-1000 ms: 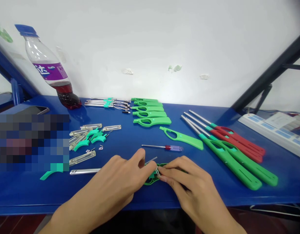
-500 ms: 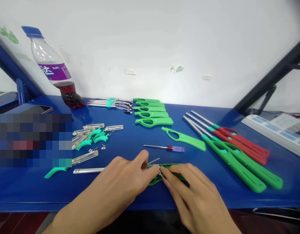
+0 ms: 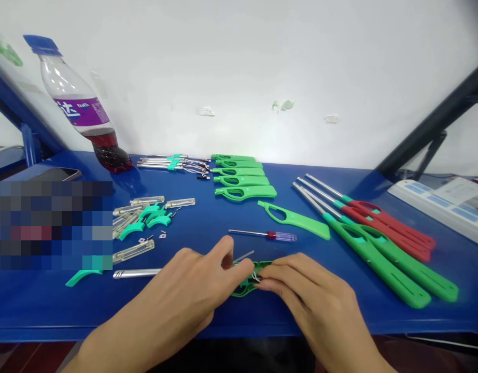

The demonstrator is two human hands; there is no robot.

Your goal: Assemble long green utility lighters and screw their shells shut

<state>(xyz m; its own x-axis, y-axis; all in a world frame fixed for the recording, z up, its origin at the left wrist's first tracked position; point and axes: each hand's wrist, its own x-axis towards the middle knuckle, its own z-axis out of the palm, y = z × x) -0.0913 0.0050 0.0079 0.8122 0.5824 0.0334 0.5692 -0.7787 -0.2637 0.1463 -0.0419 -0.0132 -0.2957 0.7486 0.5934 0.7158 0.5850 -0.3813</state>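
Handwork on an opened green casing [image 3: 244,293], lying at the lower centre of the frame on the blue table [image 3: 87,311]. Your left hand [image 3: 210,274] arches over the casing's left end, apparently to steady it; its fingertips are partly hidden, so whether they clamp anything cannot be told. Your right hand [image 3: 312,295] has thumb and forefinger pinched together on the white wires [image 3: 256,276], a fingertip hold that suits so thin a part. A metal tube [image 3: 134,273] extends leftward from beneath your left hand, its far end covered. Just above your hands, the screwdriver [image 3: 276,236] lies crosswise, presumably for easy reach. Loose parts seem sorted by kind: clear cartridges [image 3: 134,252] and teal triggers [image 3: 159,219] at centre left, wired rods [image 3: 163,162] and a row of green handles [image 3: 254,192] at upper centre. Long-nosed lighters [image 3: 379,259] fan out at right, seemingly grouped by colour.
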